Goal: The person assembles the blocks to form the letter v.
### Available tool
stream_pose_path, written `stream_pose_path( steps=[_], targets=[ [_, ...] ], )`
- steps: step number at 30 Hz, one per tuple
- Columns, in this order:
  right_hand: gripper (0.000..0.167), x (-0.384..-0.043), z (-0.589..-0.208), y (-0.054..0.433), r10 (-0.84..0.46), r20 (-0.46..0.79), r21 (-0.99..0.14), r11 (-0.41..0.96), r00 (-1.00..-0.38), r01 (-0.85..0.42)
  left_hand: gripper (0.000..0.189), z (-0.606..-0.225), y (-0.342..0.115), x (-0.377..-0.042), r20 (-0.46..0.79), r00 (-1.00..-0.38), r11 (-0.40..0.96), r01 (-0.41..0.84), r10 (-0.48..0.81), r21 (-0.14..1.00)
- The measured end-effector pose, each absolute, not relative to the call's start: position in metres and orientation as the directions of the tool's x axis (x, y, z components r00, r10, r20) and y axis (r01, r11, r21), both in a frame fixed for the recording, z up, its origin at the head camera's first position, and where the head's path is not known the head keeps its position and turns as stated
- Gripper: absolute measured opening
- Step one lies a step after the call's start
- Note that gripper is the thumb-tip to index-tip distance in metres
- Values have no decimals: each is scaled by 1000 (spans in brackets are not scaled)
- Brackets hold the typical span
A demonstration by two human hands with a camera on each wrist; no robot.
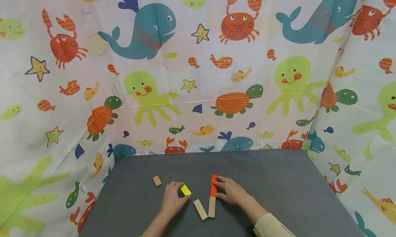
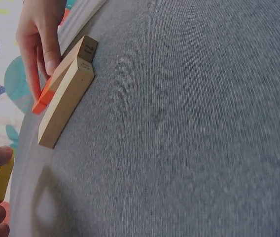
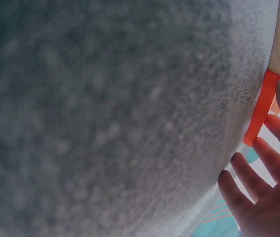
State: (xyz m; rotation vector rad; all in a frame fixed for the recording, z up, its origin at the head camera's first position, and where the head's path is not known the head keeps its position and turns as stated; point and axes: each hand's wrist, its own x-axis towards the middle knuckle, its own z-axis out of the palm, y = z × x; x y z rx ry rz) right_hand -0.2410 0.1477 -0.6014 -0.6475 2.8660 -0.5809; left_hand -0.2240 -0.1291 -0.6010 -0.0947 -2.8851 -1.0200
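My left hand [image 1: 174, 200] pinches a small yellow block [image 1: 185, 190] between thumb and fingers. In the left wrist view the yellow block [image 2: 3, 177] is raised over the cloth, its shadow below. My right hand [image 1: 230, 191] touches the right side of an orange-red block [image 1: 213, 187], thumb toward its near end and fairly straight fingers along it. That orange-red block [image 3: 262, 108] lies end to end with a plain wooden block [image 1: 211, 206]. A second plain wooden block [image 1: 200, 209] lies slanted just left of the row, their near ends close together.
A short plain wooden block [image 1: 157, 181] lies apart, to the left of my left hand. Everything sits on a table with a dark grey cloth [image 1: 263, 171]. A curtain [image 1: 191, 68] printed with sea animals hangs behind the table and along its sides.
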Motion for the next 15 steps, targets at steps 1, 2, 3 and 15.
stream_pose_path(
  steps=[1,2,3,15],
  targets=[
    [57,-241,-602,148,-439,-58,-401,833,-896,-382,53,-602,-128,-225,95,-995,773,88,36,628],
    [57,-242,-602,148,-439,-58,-400,833,-896,-382,53,-602,-126,-225,92,-995,770,88,39,632],
    [57,-243,-603,148,-439,-58,-398,834,-897,-382,53,-603,-125,-226,87,-995,767,85,39,637],
    [57,-243,-604,149,-431,-65,-386,842,-900,-376,55,-614,-117,-230,30,-992,719,109,122,686]
  ],
)
